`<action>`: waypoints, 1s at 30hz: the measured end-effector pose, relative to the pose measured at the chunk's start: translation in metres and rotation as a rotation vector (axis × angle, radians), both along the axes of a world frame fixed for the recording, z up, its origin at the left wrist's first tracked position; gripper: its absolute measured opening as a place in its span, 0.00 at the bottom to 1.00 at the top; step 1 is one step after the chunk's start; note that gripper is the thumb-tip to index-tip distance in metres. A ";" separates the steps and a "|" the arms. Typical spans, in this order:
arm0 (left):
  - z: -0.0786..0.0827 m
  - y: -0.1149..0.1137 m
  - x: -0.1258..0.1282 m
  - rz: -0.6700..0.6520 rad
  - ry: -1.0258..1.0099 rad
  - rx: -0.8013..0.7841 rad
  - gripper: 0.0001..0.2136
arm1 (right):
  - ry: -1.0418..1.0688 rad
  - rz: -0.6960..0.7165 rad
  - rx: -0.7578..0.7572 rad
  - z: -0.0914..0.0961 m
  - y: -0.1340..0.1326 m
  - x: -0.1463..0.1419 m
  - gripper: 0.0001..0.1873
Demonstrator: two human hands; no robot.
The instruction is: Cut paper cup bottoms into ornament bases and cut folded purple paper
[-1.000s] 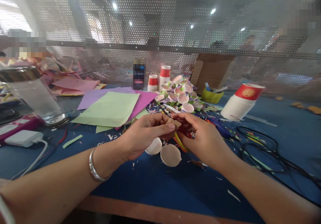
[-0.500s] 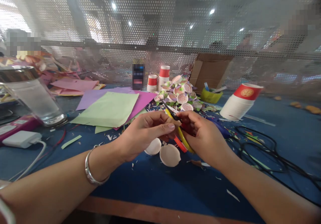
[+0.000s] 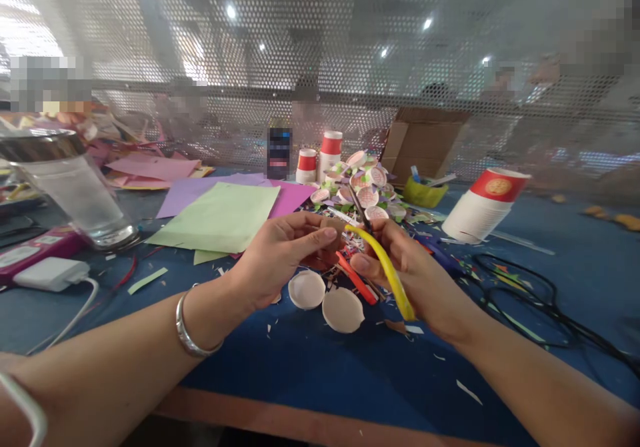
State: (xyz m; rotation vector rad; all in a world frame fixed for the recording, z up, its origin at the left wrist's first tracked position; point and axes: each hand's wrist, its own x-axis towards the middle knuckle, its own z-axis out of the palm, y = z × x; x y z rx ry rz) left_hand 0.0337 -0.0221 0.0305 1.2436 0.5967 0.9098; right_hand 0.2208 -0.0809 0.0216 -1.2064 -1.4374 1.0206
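Note:
My left hand (image 3: 295, 243) is pinched closed, thumb against forefinger, with a small brownish piece (image 3: 334, 224) at its fingertips. In my right hand (image 3: 415, 273) is a pair of scissors with a curved yellow handle (image 3: 387, 270). Their dark blades (image 3: 357, 203) point up and away, close to the left fingertips. The right fingers hide part of the tool. Below the hands, two round pale paper cup bottoms (image 3: 307, 289) lie side by side, the nearer one with a ragged edge. A red-orange handled tool (image 3: 357, 279) rests among paper scraps beside them.
Behind the hands rises a heap of cut cup bottoms (image 3: 367, 197) with coloured paper bits. Green paper sheets (image 3: 220, 217) lie left, near a glass of water (image 3: 75, 193). Stacked paper cups (image 3: 483, 207) lean at right, above black cables (image 3: 530, 300). A perforated screen stands behind.
My right hand has turned the scissors, and the yellow handle now swings out wider toward me. The hands have moved slightly apart; the left keeps its pinch.

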 end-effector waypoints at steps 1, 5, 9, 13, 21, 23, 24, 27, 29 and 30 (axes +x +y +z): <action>0.000 0.000 0.000 0.004 -0.003 -0.001 0.05 | -0.004 0.015 0.005 -0.001 0.000 0.000 0.23; -0.001 -0.001 0.000 0.008 -0.016 0.005 0.04 | -0.104 0.007 0.052 -0.003 0.001 -0.001 0.19; -0.003 0.000 0.000 -0.027 -0.048 0.012 0.05 | -0.181 -0.011 0.083 -0.001 -0.001 -0.004 0.19; -0.004 0.000 0.001 -0.045 -0.065 0.022 0.07 | -0.291 -0.032 0.101 0.000 -0.003 -0.004 0.19; -0.004 0.000 0.001 -0.026 -0.100 0.030 0.07 | -0.341 -0.039 0.161 0.000 -0.003 -0.003 0.16; -0.004 -0.001 0.001 -0.030 -0.091 0.040 0.07 | -0.327 -0.022 0.168 0.001 -0.003 -0.004 0.16; -0.004 -0.001 0.001 -0.033 -0.087 0.043 0.07 | -0.322 -0.020 0.173 0.001 -0.003 -0.005 0.15; -0.005 -0.001 0.002 -0.051 -0.084 0.046 0.07 | -0.334 -0.028 0.181 0.002 -0.004 -0.005 0.15; -0.005 -0.001 0.002 -0.054 -0.073 0.047 0.07 | -0.379 -0.040 0.187 0.001 -0.004 -0.004 0.15; -0.005 -0.001 0.002 -0.050 -0.062 0.052 0.07 | -0.407 -0.045 0.190 0.001 -0.004 -0.003 0.14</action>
